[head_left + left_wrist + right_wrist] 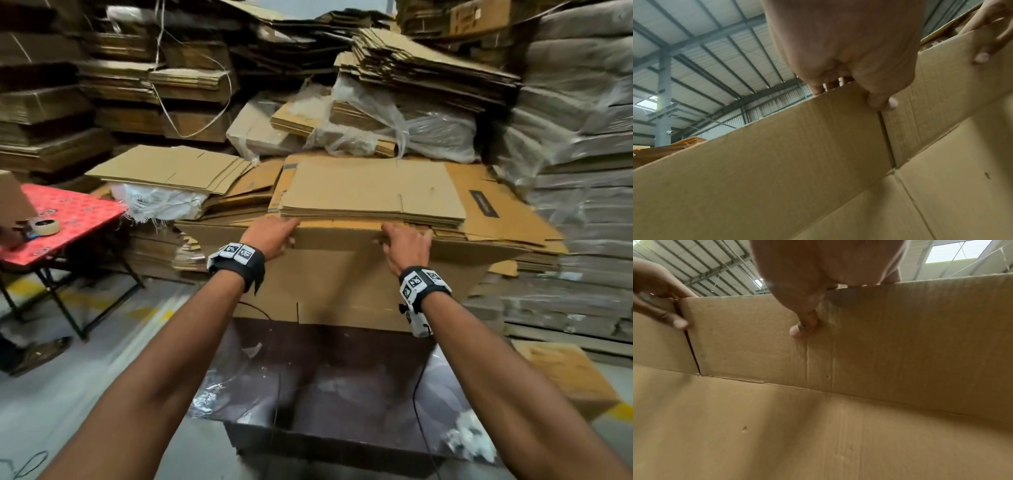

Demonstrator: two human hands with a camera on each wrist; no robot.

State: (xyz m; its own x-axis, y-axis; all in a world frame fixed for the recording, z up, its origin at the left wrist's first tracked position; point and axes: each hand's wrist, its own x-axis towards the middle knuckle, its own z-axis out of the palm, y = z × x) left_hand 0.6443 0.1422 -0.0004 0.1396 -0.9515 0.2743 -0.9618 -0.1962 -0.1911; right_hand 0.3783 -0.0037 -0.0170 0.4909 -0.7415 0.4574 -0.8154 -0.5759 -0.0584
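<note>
1. A flat cardboard box point(329, 274) is held up by its top edge in both hands, just in front of a stack point(373, 192) of flat cartons.
2. The top edge is seen level with the front of the stack. The lower part hangs down to a dark platform point(325, 377) with clear film on it.
3. The edge of one flap is pinched by the left hand point(270, 236). The thumb point(882, 102) is pressed on the near face, right beside the slot point(887, 138) between two flaps. The fingers point(819, 90) are curled over the edge to the far side.
4. The neighbouring flap is pinched the same way by the right hand point(406, 245). Its thumb point(803, 327) is pressed flat on the near face, and its fingers are hooked behind the edge, mostly hidden.
5. The two hands are set apart along the same edge, with the slot between them.
6. A red counter point(78, 209) is seen to the left, with a tape roll point(44, 226) on it.
7. Wrapped bundles point(582, 137) are piled at the right.
</note>
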